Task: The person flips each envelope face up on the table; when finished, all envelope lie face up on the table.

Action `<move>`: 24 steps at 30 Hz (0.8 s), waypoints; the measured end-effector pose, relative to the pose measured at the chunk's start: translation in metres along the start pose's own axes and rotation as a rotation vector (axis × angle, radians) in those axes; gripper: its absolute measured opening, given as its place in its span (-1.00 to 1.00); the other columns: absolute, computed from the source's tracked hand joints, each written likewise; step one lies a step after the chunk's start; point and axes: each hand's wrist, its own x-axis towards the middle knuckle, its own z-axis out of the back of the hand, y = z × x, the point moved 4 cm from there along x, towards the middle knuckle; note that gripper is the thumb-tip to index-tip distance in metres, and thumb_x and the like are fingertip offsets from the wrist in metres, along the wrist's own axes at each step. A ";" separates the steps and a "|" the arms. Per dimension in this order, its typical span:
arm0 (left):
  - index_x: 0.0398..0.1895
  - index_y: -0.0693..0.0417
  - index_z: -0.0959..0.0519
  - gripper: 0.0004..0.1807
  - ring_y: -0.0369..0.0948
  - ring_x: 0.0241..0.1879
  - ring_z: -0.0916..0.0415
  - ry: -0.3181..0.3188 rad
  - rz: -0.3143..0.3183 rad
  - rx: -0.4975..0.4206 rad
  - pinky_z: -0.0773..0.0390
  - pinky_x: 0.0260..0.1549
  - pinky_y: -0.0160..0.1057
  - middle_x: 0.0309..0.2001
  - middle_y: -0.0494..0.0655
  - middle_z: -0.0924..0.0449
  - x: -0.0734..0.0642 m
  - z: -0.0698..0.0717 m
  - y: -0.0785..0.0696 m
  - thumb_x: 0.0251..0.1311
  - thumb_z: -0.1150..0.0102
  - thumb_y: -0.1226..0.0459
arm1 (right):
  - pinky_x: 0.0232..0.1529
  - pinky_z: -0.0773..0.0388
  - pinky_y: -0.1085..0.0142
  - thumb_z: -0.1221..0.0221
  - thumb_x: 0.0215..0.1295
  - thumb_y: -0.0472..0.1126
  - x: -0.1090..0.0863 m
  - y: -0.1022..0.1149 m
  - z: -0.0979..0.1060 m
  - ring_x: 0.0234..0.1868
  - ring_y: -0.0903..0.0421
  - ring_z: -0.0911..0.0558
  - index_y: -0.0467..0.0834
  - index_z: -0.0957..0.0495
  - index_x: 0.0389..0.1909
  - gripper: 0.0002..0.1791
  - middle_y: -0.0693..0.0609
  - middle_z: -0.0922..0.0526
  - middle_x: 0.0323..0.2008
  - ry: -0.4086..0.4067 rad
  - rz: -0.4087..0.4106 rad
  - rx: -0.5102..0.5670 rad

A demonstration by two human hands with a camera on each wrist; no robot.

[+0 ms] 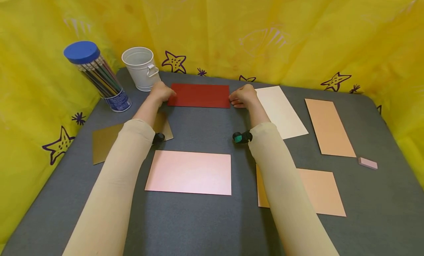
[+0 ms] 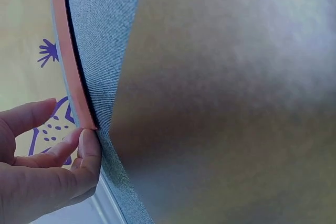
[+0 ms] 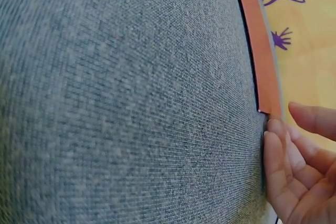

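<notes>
A red rectangular card (image 1: 200, 95) lies flat toward the back of the table, long side across. At its left edge is my left hand (image 1: 161, 92), fingertips touching the card's end; the left wrist view shows the fingers (image 2: 90, 153) bent at the corner and another digit held apart. My right hand (image 1: 244, 96) is at the opposite short edge, fingertips (image 3: 274, 129) right against it with the thumb lifted away. Nearer me, between the forearms, lies a pale pink card (image 1: 190, 173).
A gold card (image 1: 106, 141) lies partly under the left forearm. White (image 1: 281, 112) and peach (image 1: 329, 127) cards lie right; another peach card (image 1: 322, 191) is partly behind the right sleeve. A white bucket (image 1: 140, 70), a pencil tub (image 1: 99, 79) and a pink eraser-like block (image 1: 367, 163) stand around.
</notes>
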 end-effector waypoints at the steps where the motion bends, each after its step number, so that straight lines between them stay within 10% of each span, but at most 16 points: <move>1: -0.18 0.40 -0.47 -0.73 -0.23 -0.56 -0.31 0.003 0.010 -0.003 -0.33 -0.51 -0.40 -0.49 -0.09 -0.32 0.001 0.000 0.000 0.15 -0.20 0.35 | -0.31 -0.71 0.34 -0.28 0.22 -0.36 0.000 0.000 0.000 -0.55 0.18 -0.64 -0.35 -0.63 -0.07 -0.74 0.08 -0.67 -0.55 0.004 -0.003 0.011; 7: -0.16 0.43 -0.55 -0.75 -0.24 -0.58 -0.38 -0.009 0.052 -0.041 -0.43 -0.51 -0.39 -0.52 -0.07 -0.40 0.023 -0.003 0.012 0.09 -0.22 0.45 | -0.44 -0.67 0.42 -0.27 0.22 -0.39 -0.002 0.001 0.002 -0.62 0.22 -0.61 -0.37 -0.56 0.05 -0.64 0.10 -0.64 -0.63 0.031 -0.033 0.039; 11: -0.14 0.42 -0.60 -0.76 -0.27 -0.56 -0.43 -0.014 0.045 -0.269 -0.53 -0.49 -0.43 -0.47 -0.07 -0.45 0.039 -0.008 0.026 0.09 -0.17 0.53 | -0.44 -0.67 0.42 -0.27 0.24 -0.37 -0.003 0.000 0.006 -0.60 0.22 -0.62 -0.36 -0.55 0.09 -0.61 0.08 -0.64 -0.62 0.046 -0.057 0.057; 24: -0.08 0.34 -0.56 -0.80 -0.44 -0.64 -0.44 -0.100 0.008 -0.506 -0.59 -0.51 -0.54 -0.60 -0.35 -0.44 0.002 0.012 -0.007 0.26 -0.18 0.43 | -0.30 -0.72 0.39 -0.20 0.35 -0.26 -0.003 0.003 0.026 -0.43 0.18 -0.73 -0.15 -0.52 -0.21 -0.93 0.06 -0.73 -0.49 0.180 -0.009 0.281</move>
